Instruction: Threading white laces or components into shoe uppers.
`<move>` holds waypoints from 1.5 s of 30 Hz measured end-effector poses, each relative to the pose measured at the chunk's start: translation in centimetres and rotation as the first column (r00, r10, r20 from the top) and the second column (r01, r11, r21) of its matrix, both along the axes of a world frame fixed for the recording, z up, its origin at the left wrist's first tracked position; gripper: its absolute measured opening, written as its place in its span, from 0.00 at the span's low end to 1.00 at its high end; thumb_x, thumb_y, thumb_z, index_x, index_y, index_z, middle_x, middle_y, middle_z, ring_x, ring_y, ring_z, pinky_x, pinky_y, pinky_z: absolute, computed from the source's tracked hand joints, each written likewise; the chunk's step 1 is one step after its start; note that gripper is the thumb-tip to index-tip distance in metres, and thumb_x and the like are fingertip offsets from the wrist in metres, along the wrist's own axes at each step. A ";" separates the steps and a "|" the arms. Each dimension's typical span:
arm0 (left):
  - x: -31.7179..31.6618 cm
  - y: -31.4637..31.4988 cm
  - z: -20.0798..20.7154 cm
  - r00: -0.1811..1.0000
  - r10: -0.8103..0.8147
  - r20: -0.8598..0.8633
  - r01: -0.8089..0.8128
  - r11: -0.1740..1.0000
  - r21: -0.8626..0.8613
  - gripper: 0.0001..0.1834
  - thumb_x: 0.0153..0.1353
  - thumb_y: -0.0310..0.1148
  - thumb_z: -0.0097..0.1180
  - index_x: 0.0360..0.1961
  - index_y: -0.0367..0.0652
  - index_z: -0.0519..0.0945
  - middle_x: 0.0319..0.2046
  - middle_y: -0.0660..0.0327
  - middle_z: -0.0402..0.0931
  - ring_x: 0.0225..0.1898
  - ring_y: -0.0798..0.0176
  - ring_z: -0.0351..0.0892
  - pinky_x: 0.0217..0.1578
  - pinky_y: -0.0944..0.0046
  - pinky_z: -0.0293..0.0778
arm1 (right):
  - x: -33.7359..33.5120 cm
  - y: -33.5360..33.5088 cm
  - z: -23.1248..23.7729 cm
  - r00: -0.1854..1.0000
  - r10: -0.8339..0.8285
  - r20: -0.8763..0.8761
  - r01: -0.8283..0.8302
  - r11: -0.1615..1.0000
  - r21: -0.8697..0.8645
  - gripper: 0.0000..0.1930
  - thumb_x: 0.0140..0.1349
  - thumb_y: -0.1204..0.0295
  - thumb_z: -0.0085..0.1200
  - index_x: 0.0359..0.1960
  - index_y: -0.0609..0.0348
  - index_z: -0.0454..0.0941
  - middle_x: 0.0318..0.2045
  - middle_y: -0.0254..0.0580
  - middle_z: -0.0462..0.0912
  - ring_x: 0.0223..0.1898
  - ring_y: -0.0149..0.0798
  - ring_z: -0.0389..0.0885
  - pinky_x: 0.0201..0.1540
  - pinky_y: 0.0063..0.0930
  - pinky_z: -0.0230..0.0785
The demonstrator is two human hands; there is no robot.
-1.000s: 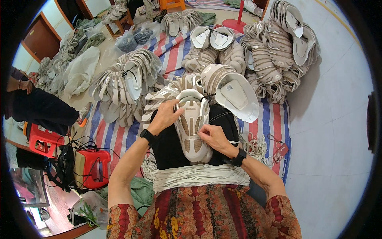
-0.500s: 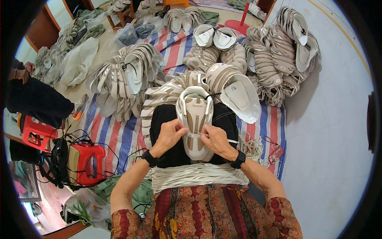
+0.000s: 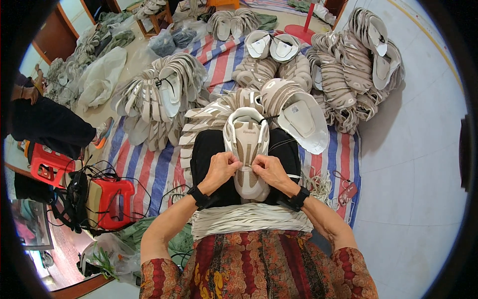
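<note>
Coming inward, the left hand [image 3: 222, 170] now joins the right hand [image 3: 272, 171] at flat white lace [image 3: 246, 168] of beige-white mesh shoe [image 3: 246, 143]: 2 hands work together, whether grasping it I cannot tell.

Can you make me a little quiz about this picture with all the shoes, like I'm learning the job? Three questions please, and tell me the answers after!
1. True or false: the left hand and the right hand are both at the pale shoe upper on the lap.

2. What lies across the lap, right beside the patterned shirt?
A) a red stool
B) a bundle of whitish laces
C) a clear plastic bag

3. How many black wristbands are on the person's own wrists?

Key:
1. True; they are close together there.
2. B.
3. Two, one on each wrist.
</note>
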State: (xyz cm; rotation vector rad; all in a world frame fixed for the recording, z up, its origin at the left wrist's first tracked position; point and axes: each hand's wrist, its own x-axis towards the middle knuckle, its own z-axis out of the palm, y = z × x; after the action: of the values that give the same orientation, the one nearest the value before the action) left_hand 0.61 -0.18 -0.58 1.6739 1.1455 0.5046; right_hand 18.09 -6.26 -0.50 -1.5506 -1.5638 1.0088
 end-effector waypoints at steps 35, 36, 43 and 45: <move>-0.4 -1.6 -1.2 0.968 0.079 0.236 0.000 0.949 -0.316 0.06 0.56 0.26 0.51 0.32 0.33 0.74 0.25 0.62 0.74 0.24 0.73 0.73 0.26 0.74 0.72 | -0.7 -1.1 0.6 0.925 0.046 0.377 -0.182 0.925 0.334 0.04 0.55 0.75 0.45 0.30 0.63 0.66 0.26 0.51 0.70 0.27 0.52 0.73 0.28 0.40 0.67; -0.5 -1.7 -1.2 0.968 0.082 0.239 -0.003 0.949 -0.315 0.06 0.56 0.26 0.51 0.32 0.33 0.74 0.25 0.62 0.74 0.24 0.73 0.73 0.26 0.74 0.72 | -0.5 -1.5 0.8 0.928 0.033 0.372 -0.167 0.928 0.334 0.05 0.55 0.75 0.46 0.30 0.63 0.66 0.26 0.50 0.70 0.27 0.51 0.73 0.28 0.40 0.67; -0.2 -1.9 -1.5 0.957 0.158 0.243 -0.101 0.967 -0.233 0.09 0.54 0.29 0.52 0.29 0.32 0.77 0.19 0.60 0.76 0.21 0.72 0.75 0.22 0.72 0.73 | -1.4 -0.4 0.2 0.896 -0.012 0.444 -0.170 0.914 0.367 0.04 0.54 0.74 0.47 0.27 0.62 0.68 0.24 0.49 0.71 0.25 0.52 0.73 0.27 0.40 0.66; 0.0 -2.1 -1.4 0.981 0.104 0.162 -0.080 0.986 -0.148 0.10 0.53 0.31 0.51 0.28 0.32 0.77 0.19 0.57 0.76 0.21 0.68 0.76 0.23 0.67 0.73 | -1.6 -0.3 -0.3 0.870 -0.002 0.493 -0.191 0.920 0.341 0.04 0.54 0.74 0.47 0.27 0.61 0.68 0.23 0.49 0.71 0.24 0.52 0.73 0.26 0.41 0.66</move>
State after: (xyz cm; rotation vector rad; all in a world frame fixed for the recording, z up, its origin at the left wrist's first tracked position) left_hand 0.60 -2.24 -2.01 1.4331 1.1110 0.5992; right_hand 16.51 -6.61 -0.76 -1.5213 -2.0544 0.3230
